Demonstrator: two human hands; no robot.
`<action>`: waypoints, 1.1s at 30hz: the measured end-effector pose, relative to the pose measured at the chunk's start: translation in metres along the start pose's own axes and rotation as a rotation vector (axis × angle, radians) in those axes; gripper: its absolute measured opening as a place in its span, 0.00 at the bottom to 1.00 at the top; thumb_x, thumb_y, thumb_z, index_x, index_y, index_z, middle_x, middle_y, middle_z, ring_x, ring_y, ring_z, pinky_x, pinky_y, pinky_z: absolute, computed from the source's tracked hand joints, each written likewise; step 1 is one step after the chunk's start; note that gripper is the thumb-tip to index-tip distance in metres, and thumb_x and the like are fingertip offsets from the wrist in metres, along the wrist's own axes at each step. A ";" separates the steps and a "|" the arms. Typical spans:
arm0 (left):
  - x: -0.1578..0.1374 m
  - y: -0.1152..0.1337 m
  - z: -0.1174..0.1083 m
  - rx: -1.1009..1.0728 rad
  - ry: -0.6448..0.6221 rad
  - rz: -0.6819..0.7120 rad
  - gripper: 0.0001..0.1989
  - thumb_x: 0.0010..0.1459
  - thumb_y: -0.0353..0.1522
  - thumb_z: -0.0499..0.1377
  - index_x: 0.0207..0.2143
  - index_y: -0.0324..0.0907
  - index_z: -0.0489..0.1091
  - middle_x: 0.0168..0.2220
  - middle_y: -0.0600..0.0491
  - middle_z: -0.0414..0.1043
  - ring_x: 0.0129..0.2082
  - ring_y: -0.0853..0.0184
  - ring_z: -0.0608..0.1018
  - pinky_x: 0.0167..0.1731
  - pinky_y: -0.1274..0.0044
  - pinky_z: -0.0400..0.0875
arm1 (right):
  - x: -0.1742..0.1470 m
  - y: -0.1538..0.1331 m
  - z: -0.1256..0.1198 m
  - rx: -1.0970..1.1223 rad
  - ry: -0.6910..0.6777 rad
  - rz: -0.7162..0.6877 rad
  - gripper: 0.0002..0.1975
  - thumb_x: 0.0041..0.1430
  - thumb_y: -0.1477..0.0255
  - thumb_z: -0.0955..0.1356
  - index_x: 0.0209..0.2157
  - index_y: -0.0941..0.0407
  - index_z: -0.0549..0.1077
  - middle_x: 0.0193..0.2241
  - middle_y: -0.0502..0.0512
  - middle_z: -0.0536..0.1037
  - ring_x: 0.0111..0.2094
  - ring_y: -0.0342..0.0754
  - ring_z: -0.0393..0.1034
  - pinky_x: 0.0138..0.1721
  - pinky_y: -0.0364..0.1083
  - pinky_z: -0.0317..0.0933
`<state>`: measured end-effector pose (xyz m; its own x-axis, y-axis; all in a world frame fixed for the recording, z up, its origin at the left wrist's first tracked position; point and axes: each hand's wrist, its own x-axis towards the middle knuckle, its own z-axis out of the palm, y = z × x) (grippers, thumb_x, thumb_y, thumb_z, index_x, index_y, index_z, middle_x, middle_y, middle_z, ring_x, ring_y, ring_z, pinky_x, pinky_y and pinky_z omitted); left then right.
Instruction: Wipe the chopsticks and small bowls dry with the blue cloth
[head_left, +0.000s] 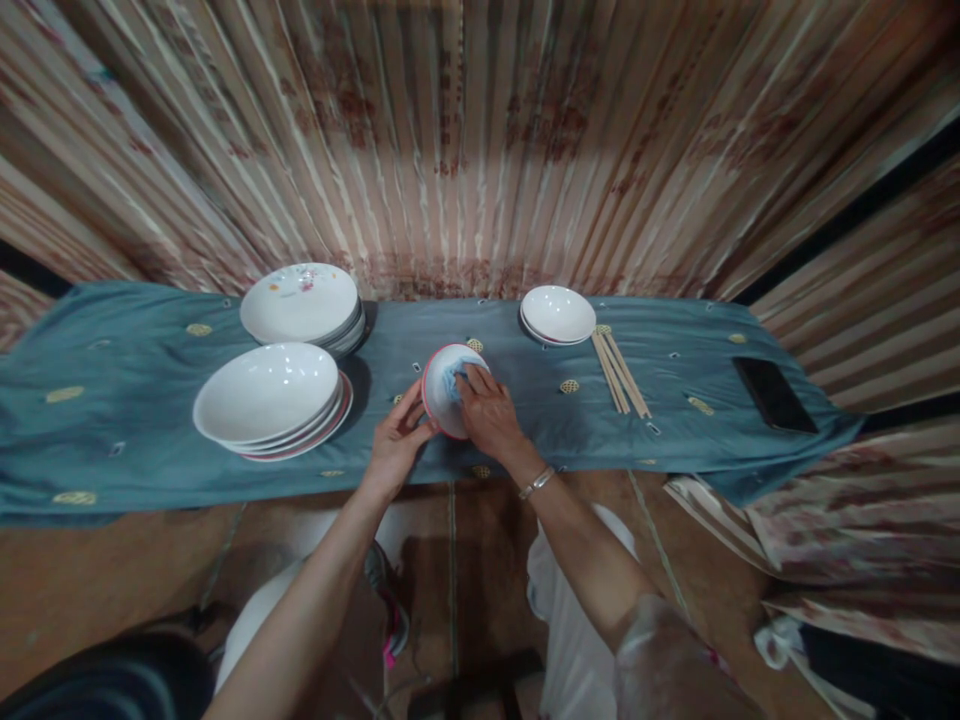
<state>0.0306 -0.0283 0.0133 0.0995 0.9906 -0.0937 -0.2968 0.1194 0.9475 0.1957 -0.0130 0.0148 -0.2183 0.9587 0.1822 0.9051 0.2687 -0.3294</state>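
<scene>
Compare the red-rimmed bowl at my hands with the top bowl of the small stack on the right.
The red-rimmed bowl has a red edge; the top bowl shows a white one.
The red-rimmed bowl has the left hand and a blue cloth on it; the top bowl sits stacked, untouched.
Both are white.

Dim light is falling from above, small glints are shining on the white dishes (262,400), soft shadows are darkening the table (675,330) beside them, and wide-angle distortion is stretching the softly blurred curtain (450,150) toward the edges
</scene>
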 end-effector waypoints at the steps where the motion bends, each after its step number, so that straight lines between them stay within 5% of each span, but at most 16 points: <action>1: 0.000 0.000 0.000 -0.001 0.001 -0.002 0.39 0.41 0.34 0.75 0.58 0.48 0.72 0.63 0.47 0.69 0.60 0.55 0.72 0.52 0.71 0.73 | -0.001 0.001 -0.001 -0.025 -0.013 0.005 0.24 0.67 0.79 0.59 0.62 0.60 0.65 0.68 0.68 0.61 0.68 0.60 0.53 0.60 0.62 0.60; 8: -0.001 0.001 0.000 -0.015 0.011 -0.030 0.40 0.40 0.35 0.75 0.58 0.49 0.72 0.63 0.47 0.69 0.62 0.54 0.71 0.55 0.68 0.72 | -0.010 0.010 -0.005 -0.049 -0.050 -0.034 0.18 0.66 0.79 0.60 0.53 0.60 0.74 0.57 0.68 0.72 0.60 0.59 0.62 0.57 0.57 0.63; 18: -0.002 0.002 0.002 0.002 -0.001 -0.020 0.40 0.42 0.37 0.75 0.60 0.49 0.71 0.65 0.47 0.66 0.62 0.51 0.70 0.55 0.66 0.73 | -0.015 0.024 -0.005 0.239 -0.113 -0.187 0.14 0.60 0.81 0.63 0.41 0.57 0.78 0.46 0.59 0.81 0.53 0.51 0.72 0.59 0.51 0.63; 25: -0.001 0.001 0.001 -0.008 -0.008 -0.025 0.42 0.41 0.38 0.75 0.61 0.48 0.69 0.65 0.46 0.67 0.64 0.52 0.69 0.56 0.66 0.72 | -0.013 0.023 -0.002 0.468 -0.173 -0.243 0.15 0.62 0.80 0.62 0.42 0.57 0.79 0.49 0.58 0.81 0.53 0.50 0.74 0.56 0.50 0.65; 33: -0.001 0.001 0.001 -0.006 -0.002 -0.023 0.41 0.41 0.37 0.75 0.60 0.48 0.70 0.62 0.46 0.71 0.62 0.53 0.71 0.56 0.67 0.72 | -0.012 0.014 0.011 0.643 -0.132 -0.225 0.20 0.65 0.78 0.62 0.55 0.52 0.75 0.60 0.55 0.74 0.62 0.48 0.66 0.64 0.53 0.59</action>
<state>0.0314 -0.0291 0.0152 0.1088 0.9874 -0.1150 -0.3003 0.1429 0.9431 0.2070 -0.0200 -0.0018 -0.4550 0.8655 0.2096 0.4454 0.4251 -0.7880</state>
